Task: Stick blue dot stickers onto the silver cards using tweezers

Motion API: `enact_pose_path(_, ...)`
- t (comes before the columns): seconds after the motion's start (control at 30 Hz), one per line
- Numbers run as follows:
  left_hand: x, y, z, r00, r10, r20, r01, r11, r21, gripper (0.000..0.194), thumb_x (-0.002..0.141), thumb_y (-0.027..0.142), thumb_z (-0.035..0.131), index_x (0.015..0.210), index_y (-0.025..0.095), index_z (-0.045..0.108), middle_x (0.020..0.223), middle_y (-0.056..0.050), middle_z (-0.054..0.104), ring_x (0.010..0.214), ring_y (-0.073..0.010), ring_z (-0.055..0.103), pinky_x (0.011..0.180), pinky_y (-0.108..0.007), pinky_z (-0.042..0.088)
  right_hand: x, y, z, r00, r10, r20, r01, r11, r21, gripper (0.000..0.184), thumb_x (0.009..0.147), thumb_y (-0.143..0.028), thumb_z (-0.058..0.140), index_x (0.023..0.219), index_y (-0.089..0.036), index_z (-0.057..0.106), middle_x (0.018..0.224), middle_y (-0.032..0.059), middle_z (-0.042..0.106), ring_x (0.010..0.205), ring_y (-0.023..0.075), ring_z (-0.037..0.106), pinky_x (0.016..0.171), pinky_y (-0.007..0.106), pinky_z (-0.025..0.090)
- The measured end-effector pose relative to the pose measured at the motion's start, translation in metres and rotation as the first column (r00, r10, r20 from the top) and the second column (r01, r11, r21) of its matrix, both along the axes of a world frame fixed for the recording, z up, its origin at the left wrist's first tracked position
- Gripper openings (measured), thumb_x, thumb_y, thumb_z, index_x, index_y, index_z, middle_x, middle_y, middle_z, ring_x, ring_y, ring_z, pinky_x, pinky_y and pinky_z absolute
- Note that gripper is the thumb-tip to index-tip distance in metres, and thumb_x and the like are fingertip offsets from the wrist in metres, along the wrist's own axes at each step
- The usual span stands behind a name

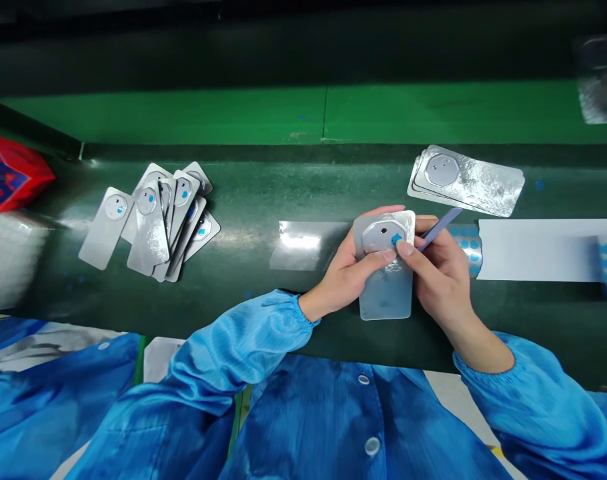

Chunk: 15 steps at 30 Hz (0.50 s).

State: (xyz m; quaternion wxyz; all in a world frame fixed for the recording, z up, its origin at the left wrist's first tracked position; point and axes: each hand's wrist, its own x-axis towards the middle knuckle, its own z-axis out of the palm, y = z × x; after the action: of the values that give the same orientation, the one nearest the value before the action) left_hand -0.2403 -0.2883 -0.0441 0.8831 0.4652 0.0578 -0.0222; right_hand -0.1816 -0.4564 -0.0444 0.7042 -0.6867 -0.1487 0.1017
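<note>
Currently, the left hand [344,270] supports a silver plate [387,293] right of center in the frame, above the tabletop [253,193]. Its fingers are closed around the plate from the left side: the left thumb [381,259] lies flat across the front face, and the other fingers are mostly hidden behind it, one showing above the top edge. The plate stands roughly upright in the frame, with a pale rounded panel in its upper part.

The right hand [441,267] meets the plate at the right edge. Its fingers are drawn together, with next to no gap; the right thumb [410,256] sits on the front face, at the lower edge of a blue dot [396,238]. A slim purple strip [443,225] is held between the fingers of this hand and points to the upper right. Whether the thumb presses on the dot cannot be told.

A pile of similar plates [151,243] lies overlapped at the left of the frame, several with blue dots. A stack of plates [488,183] lies at the upper right. At the right, a white sheet [538,250] extends from a curled dot strip [468,247]. A clear film [303,247] lies flat near the left hand.
</note>
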Motion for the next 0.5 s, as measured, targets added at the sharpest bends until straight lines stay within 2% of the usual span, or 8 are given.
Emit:
enact_pose_path(0.17, -0.0017, -0.0019, -0.0021, 0.999, -0.034, 0.042, 0.033, 0.999, 0.016, 0.075, 0.108, 0.058, 0.093, 0.171, 0.028, 0.063, 0.134, -0.01, 0.089, 0.146, -0.0345, 0.079, 0.128, -0.047, 0.06, 0.0021, 0.0037, 0.0005, 0.998, -0.048, 0.028, 0.049, 0.998, -0.048, 0.036, 0.108, -0.062, 0.092, 0.103, -0.029, 0.078, 0.107, 0.003, 0.068, 0.099, 0.024, 0.066, 0.087, 0.039, 0.058)
enact_pose_path(0.33, -0.0054, -0.0027, -0.0028, 0.997, -0.035, 0.066, 0.027, 0.992, 0.125, 0.077, 0.111, 0.061, 0.09, 0.174, 0.028, 0.059, 0.151, -0.013, 0.083, 0.143, -0.0339, 0.078, 0.124, -0.047, 0.062, 0.0003, 0.0056, -0.0024, 0.997, -0.075, 0.033, 0.076, 0.997, -0.029, 0.033, 0.107, -0.059, 0.093, 0.102, -0.029, 0.078, 0.106, 0.0025, 0.069, 0.1, 0.0238, 0.068, 0.089, 0.039, 0.058)
enact_pose_path(0.5, -0.0059, -0.0024, -0.0014, 0.996, -0.065, 0.068, 0.055, 0.989, 0.138, 0.078, 0.11, 0.06, 0.09, 0.176, 0.032, 0.06, 0.158, -0.013, 0.078, 0.15, -0.0369, 0.072, 0.125, -0.051, 0.062, 0.0008, 0.0041, -0.0058, 0.996, -0.084, 0.009, 0.084, 0.996, -0.013, 0.026, 0.107, -0.053, 0.092, 0.101, -0.03, 0.08, 0.105, 0.0024, 0.07, 0.101, 0.0244, 0.067, 0.092, 0.039, 0.058)
